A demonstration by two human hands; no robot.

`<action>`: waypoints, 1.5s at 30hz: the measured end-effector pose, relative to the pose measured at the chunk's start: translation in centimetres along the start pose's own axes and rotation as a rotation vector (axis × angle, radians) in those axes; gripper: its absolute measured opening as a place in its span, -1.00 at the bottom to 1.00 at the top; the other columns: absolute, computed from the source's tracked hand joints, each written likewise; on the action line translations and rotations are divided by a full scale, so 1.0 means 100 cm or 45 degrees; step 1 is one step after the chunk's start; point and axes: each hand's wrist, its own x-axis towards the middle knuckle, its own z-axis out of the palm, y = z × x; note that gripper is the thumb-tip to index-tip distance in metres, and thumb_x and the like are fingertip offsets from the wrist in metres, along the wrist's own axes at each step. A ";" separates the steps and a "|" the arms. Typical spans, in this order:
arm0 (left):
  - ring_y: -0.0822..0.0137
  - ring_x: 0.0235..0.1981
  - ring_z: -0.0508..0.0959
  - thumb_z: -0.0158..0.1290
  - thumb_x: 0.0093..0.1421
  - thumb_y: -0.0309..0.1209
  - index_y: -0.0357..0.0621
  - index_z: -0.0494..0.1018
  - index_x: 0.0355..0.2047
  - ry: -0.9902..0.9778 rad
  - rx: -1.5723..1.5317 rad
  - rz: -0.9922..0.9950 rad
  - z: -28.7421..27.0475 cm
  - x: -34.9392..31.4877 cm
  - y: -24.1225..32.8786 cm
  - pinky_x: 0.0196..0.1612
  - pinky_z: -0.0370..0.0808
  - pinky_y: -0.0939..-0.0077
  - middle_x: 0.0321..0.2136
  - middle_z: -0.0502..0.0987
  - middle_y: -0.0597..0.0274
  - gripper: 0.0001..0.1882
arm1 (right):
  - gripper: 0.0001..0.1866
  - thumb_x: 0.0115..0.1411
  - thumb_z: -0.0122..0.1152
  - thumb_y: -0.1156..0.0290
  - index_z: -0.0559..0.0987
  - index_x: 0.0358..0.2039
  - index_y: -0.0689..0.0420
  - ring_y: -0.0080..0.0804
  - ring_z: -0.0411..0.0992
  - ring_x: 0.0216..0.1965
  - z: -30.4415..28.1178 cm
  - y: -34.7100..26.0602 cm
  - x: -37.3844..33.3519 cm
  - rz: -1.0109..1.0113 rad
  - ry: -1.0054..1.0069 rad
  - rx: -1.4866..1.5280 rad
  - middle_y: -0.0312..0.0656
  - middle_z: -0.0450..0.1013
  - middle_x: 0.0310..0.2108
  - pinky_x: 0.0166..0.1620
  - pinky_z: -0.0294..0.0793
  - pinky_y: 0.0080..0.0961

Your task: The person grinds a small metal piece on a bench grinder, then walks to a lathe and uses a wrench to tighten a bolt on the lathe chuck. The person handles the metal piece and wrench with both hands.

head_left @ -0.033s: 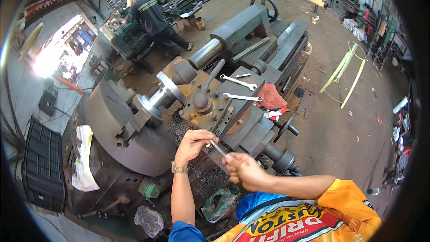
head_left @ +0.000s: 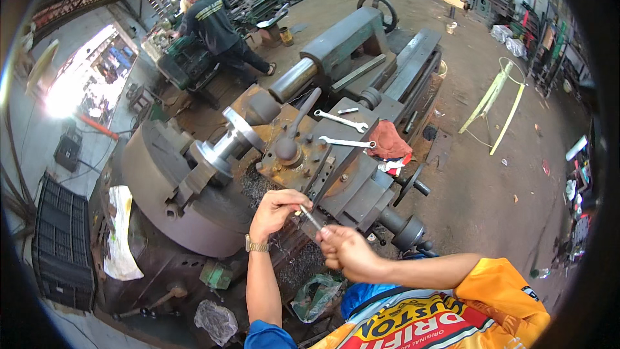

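Observation:
In front of the lathe carriage, my two hands meet at a slim grey metal rod (head_left: 310, 217). The fingers of my left hand (head_left: 278, 212) are pinched at its far end, where a small pale bit shows; what that bit is I cannot make out. My right hand (head_left: 352, 253) is closed round the near end and covers it. Just beyond my hands stands the rusty tool post (head_left: 286, 149) with its long lever. A shiny turned metal workpiece (head_left: 219, 154) is clamped in the large chuck (head_left: 184, 201) to the left.
Two wrenches, one farther (head_left: 342, 120) and one nearer (head_left: 347, 142), lie on the carriage beside a red rag (head_left: 388, 138). Handwheels project on the right. Metal shavings (head_left: 298, 265) lie beneath my hands. Another person (head_left: 214, 26) bends over a machine at the far left.
My right hand has shifted slightly left and down with the near end of the rod. The left hand keeps its pinch, and the whole view has moved a little.

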 end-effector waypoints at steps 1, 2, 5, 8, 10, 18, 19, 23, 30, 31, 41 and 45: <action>0.27 -0.26 0.67 0.03 0.03 -0.82 -0.35 0.63 -0.29 -0.028 -0.088 0.023 -0.004 0.002 0.000 -0.21 0.56 0.49 -0.29 0.68 0.05 -0.71 | -0.78 0.48 -0.03 0.26 0.44 -0.26 0.11 -0.70 0.01 -0.63 0.009 0.007 0.001 0.003 0.067 0.076 -0.46 0.14 -0.58 -0.59 0.01 -0.66; 0.24 -0.24 0.68 0.05 0.00 -0.82 -0.35 0.65 -0.32 -0.038 -0.097 -0.015 -0.006 0.003 0.000 -0.20 0.57 0.46 -0.29 0.69 0.02 -0.72 | -0.79 0.49 -0.05 0.28 0.43 -0.26 0.10 -0.69 0.03 -0.62 0.021 0.020 0.001 -0.038 0.141 0.148 -0.45 0.15 -0.57 -0.58 0.03 -0.66; 0.17 -0.22 0.68 0.07 -0.04 -0.80 -0.37 0.66 -0.31 -0.082 -0.091 0.016 -0.011 0.006 0.003 -0.16 0.58 0.44 -0.29 0.69 0.00 -0.70 | -0.79 0.50 -0.06 0.25 0.41 -0.24 0.09 -0.67 -0.02 -0.62 0.034 0.039 0.008 -0.149 0.099 0.255 -0.45 0.12 -0.57 -0.55 0.01 -0.64; 0.17 -0.22 0.67 0.14 -0.03 -0.72 -0.36 0.66 -0.32 -0.048 -0.012 0.007 -0.007 0.007 0.013 -0.15 0.57 0.43 -0.30 0.69 0.01 -0.76 | -0.77 0.51 -0.09 0.26 0.40 -0.25 0.10 -0.68 -0.02 -0.64 0.014 0.023 0.010 0.044 -0.112 0.247 -0.44 0.15 -0.56 -0.57 0.04 -0.65; 0.20 -0.23 0.66 0.20 -0.03 -0.66 -0.36 0.66 -0.33 0.046 0.043 -0.007 -0.002 0.003 0.025 -0.15 0.57 0.44 -0.30 0.68 0.02 -0.79 | -0.76 0.51 -0.10 0.24 0.42 -0.23 0.12 -0.67 0.00 -0.65 0.000 0.000 0.007 0.088 -0.280 0.083 -0.45 0.14 -0.56 -0.56 0.05 -0.66; 0.31 -0.36 0.62 0.15 0.06 -0.72 -0.32 0.65 -0.30 0.533 0.489 -0.143 0.033 -0.004 0.060 -0.24 0.54 0.48 -0.39 0.62 0.11 -0.80 | -0.76 0.25 0.25 0.30 0.68 -0.29 0.23 -0.12 0.52 -0.47 -0.042 -0.146 0.048 -0.713 -0.350 -1.950 0.11 0.53 -0.51 -0.35 0.44 -0.20; 0.31 -0.36 0.61 0.15 0.06 -0.73 -0.32 0.64 -0.30 0.584 0.446 -0.141 0.036 -0.004 0.061 -0.24 0.53 0.48 -0.39 0.61 0.12 -0.80 | -0.77 0.25 0.24 0.31 0.68 -0.32 0.24 -0.06 0.51 -0.49 -0.041 -0.151 0.054 -0.755 -0.366 -2.047 0.11 0.51 -0.54 -0.36 0.43 -0.21; 0.34 -0.38 0.60 0.14 0.10 -0.72 -0.35 0.61 -0.28 0.634 0.380 -0.180 0.040 -0.007 0.061 -0.25 0.54 0.49 -0.38 0.61 0.14 -0.82 | -0.77 0.25 0.22 0.34 0.66 -0.36 0.26 -0.04 0.51 -0.49 -0.037 -0.160 0.073 -0.865 -0.599 -2.022 0.10 0.52 -0.53 -0.37 0.42 -0.23; 0.36 -0.37 0.60 0.15 0.13 -0.69 -0.38 0.59 -0.26 0.657 0.465 -0.264 0.049 -0.011 0.066 -0.24 0.53 0.50 -0.34 0.59 0.15 -0.85 | -0.75 0.21 0.32 0.29 0.68 -0.31 0.25 -0.06 0.52 -0.48 -0.033 -0.172 0.109 -0.896 -0.814 -2.109 0.05 0.57 -0.49 -0.35 0.44 -0.27; 0.37 -0.36 0.60 0.16 0.13 -0.69 -0.38 0.59 -0.26 0.681 0.484 -0.270 0.051 -0.010 0.065 -0.23 0.53 0.50 -0.34 0.59 0.15 -0.85 | -0.75 0.22 0.32 0.28 0.68 -0.31 0.26 -0.06 0.53 -0.48 -0.032 -0.174 0.113 -0.862 -0.821 -2.131 0.05 0.57 -0.48 -0.34 0.44 -0.27; 0.24 -0.43 0.61 0.14 0.13 -0.70 -0.42 0.56 -0.33 0.874 0.488 -0.280 0.062 -0.004 0.053 -0.31 0.51 0.44 -0.42 0.56 0.07 -0.92 | -0.67 0.20 0.34 0.18 0.68 -0.31 0.25 0.04 0.54 -0.38 -0.025 -0.187 0.137 -0.919 -0.870 -2.211 0.06 0.58 -0.42 -0.28 0.46 -0.20; 0.32 -0.41 0.61 0.12 0.13 -0.73 -0.44 0.55 -0.32 0.898 0.587 -0.271 0.061 -0.003 0.046 -0.30 0.51 0.47 -0.42 0.56 0.09 -0.91 | -0.68 0.19 0.34 0.18 0.68 -0.34 0.25 0.07 0.54 -0.37 -0.023 -0.186 0.137 -0.979 -0.845 -2.203 0.07 0.57 -0.43 -0.28 0.45 -0.18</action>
